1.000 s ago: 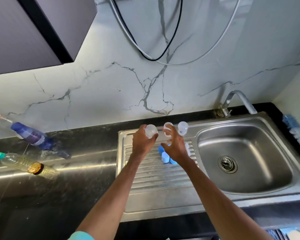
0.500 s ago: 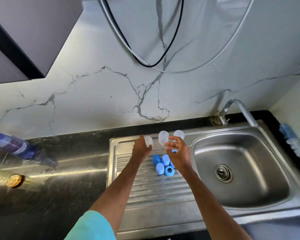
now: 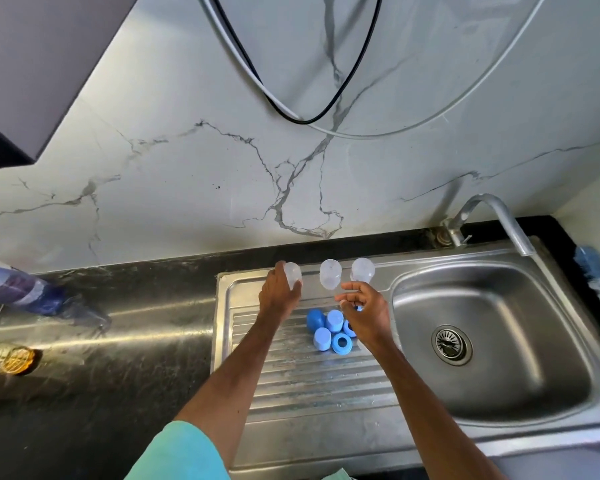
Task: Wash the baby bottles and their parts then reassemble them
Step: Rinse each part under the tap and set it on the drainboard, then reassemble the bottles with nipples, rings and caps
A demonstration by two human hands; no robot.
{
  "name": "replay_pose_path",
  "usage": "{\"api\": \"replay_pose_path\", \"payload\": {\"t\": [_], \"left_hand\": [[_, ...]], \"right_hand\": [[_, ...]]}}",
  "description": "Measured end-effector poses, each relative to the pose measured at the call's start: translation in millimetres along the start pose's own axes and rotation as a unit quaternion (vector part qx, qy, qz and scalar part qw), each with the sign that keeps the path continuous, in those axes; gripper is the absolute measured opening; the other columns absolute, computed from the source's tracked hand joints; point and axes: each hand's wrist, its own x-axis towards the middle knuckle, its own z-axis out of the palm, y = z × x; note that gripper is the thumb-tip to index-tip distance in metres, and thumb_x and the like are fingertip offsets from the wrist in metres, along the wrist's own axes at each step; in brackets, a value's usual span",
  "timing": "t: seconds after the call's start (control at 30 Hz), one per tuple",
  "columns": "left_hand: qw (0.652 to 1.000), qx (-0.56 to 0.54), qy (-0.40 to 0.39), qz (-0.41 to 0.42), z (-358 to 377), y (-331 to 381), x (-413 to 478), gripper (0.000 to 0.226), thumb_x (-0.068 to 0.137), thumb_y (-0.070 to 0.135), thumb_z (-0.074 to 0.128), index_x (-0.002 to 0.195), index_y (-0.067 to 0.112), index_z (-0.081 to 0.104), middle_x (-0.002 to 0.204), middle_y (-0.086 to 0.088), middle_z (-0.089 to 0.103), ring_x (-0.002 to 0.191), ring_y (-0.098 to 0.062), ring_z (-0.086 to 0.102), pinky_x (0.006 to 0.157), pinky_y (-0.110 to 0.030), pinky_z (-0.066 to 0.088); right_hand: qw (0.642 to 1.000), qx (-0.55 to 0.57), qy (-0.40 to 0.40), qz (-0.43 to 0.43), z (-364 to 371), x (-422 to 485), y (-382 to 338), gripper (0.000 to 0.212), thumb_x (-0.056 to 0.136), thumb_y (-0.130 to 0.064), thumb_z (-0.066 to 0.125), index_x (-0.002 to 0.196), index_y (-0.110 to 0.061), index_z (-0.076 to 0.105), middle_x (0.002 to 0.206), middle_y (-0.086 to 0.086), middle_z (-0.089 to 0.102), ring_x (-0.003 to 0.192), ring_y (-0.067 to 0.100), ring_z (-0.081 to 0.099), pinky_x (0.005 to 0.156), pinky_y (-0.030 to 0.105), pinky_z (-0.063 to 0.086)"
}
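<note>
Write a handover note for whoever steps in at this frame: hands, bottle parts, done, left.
Left hand grips the leftmost clear bottle at the back of the drainboard.
Right hand holds nothing, fingers loose, in front of the right bottle.
Middle bottle stands free.
Blue caps and rings lie clustered on the drainboard, just in front.
Done: three bottles lined up, parts separate.
Left: reassemble all; whether washing is finished cannot be told.

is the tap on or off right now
Off: no stream falls from the tap into the sink basin, and no water stands around the drain.
</note>
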Motion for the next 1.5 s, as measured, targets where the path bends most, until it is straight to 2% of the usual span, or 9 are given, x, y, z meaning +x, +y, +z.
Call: {"api": "replay_pose_path", "payload": {"t": [0.13, 0.3, 0.67, 0.8, 0.9, 1.03, 1.2, 1.33, 1.5], "left_hand": [[1.0, 0.02, -0.012, -0.02, -1, -1, 7, 0.071, 0.095, 0.048, 0.065, 0.148, 0.017, 0.031, 0.143, -0.01, 0.054, 0.125, -0.029, 0.057, 0.098, -0.044, 0.053], [0.998, 0.031, -0.024, -0.038, -1, 1, 7, 0.08, 0.092, 0.048, 0.07, 0.151, 0.016, 0.027, 0.145, -0.011, 0.052, 0.127, -0.031, 0.057, 0.101, -0.046, 0.053], [0.997, 0.038, -0.018, -0.057, -16, 10, -14, 0.094, 0.092, 0.037, 0.074, 0.16, 0.009, 0.016, 0.162, -0.016, 0.032, 0.143, -0.035, 0.044, 0.111, -0.048, 0.045], [0.999, 0.031, 0.033, -0.01, -14, 13, -48, 0.081, 0.09, 0.023, 0.077, 0.154, 0.011, 0.029, 0.156, -0.013, 0.037, 0.133, -0.032, 0.052, 0.101, -0.044, 0.055], [0.998, 0.01, 0.05, 0.025, 1, 10, -81, 0.068, 0.092, 0.017, 0.073, 0.148, 0.015, 0.035, 0.153, -0.008, 0.043, 0.13, -0.027, 0.055, 0.097, -0.033, 0.054], [0.994, -0.021, 0.067, 0.08, 18, 3, -125, 0.057, 0.094, 0.016, 0.067, 0.144, 0.014, 0.04, 0.141, -0.004, 0.051, 0.121, -0.017, 0.057, 0.089, -0.019, 0.045], [0.983, -0.028, 0.085, 0.162, 34, 6, -164, 0.053, 0.088, 0.002, 0.068, 0.136, 0.012, 0.05, 0.131, -0.003, 0.056, 0.116, -0.012, 0.057, 0.09, -0.018, 0.052], [0.972, -0.009, 0.086, 0.22, 50, 11, -181, 0.043, 0.085, -0.002, 0.065, 0.124, 0.012, 0.059, 0.118, -0.001, 0.061, 0.105, -0.014, 0.06, 0.084, -0.024, 0.055], [0.978, 0.039, 0.007, 0.205, 70, 11, -192, 0.032, 0.089, 0.008, 0.065, 0.119, 0.019, 0.056, 0.102, 0.002, 0.066, 0.09, -0.014, 0.066, 0.067, -0.029, 0.056]], "right_hand": [[1.0, 0.015, -0.012, 0.011, -6, 7, 6, 0.022, 0.097, -0.013, 0.071, 0.113, -0.027, 0.065, 0.102, -0.005, 0.078, 0.093, 0.014, 0.076, 0.087, 0.035, 0.064], [0.999, 0.027, -0.018, 0.019, -15, 11, 12, 0.019, 0.098, -0.012, 0.07, 0.114, -0.022, 0.067, 0.104, 0.001, 0.079, 0.094, 0.016, 0.077, 0.088, 0.042, 0.064], [0.999, 0.02, -0.006, 0.026, -33, -1, 17, 0.017, 0.096, -0.007, 0.07, 0.111, -0.015, 0.071, 0.097, -0.001, 0.079, 0.091, 0.013, 0.076, 0.086, 0.038, 0.064], [0.998, -0.035, 0.05, -0.026, -41, -14, 16, 0.023, 0.091, -0.002, 0.065, 0.102, -0.019, 0.074, 0.093, -0.009, 0.077, 0.086, 0.01, 0.073, 0.076, 0.023, 0.059], [0.995, -0.095, 0.013, 0.031, -47, -27, 33, 0.023, 0.085, 0.0, 0.071, 0.096, -0.019, 0.079, 0.095, -0.005, 0.079, 0.085, 0.011, 0.073, 0.072, 0.01, 0.049], [0.989, -0.122, 0.039, 0.069, -61, -46, 59, 0.027, 0.081, -0.002, 0.074, 0.092, -0.026, 0.079, 0.094, -0.014, 0.079, 0.091, 0.008, 0.074, 0.085, 0.02, 0.051], [0.985, -0.157, 0.022, 0.067, -69, -66, 86, 0.032, 0.081, 0.003, 0.069, 0.098, -0.023, 0.079, 0.099, -0.01, 0.079, 0.086, 0.009, 0.074, 0.084, 0.02, 0.053], [0.984, -0.161, -0.021, 0.07, -58, -75, 103, 0.031, 0.081, 0.004, 0.066, 0.095, -0.022, 0.078, 0.094, -0.007, 0.079, 0.085, 0.013, 0.075, 0.084, 0.032, 0.062], [0.982, -0.178, -0.032, 0.05, -41, -80, 112, 0.026, 0.082, -0.006, 0.064, 0.102, -0.02, 0.073, 0.092, -0.002, 0.078, 0.085, 0.021, 0.074, 0.08, 0.04, 0.062]]}}
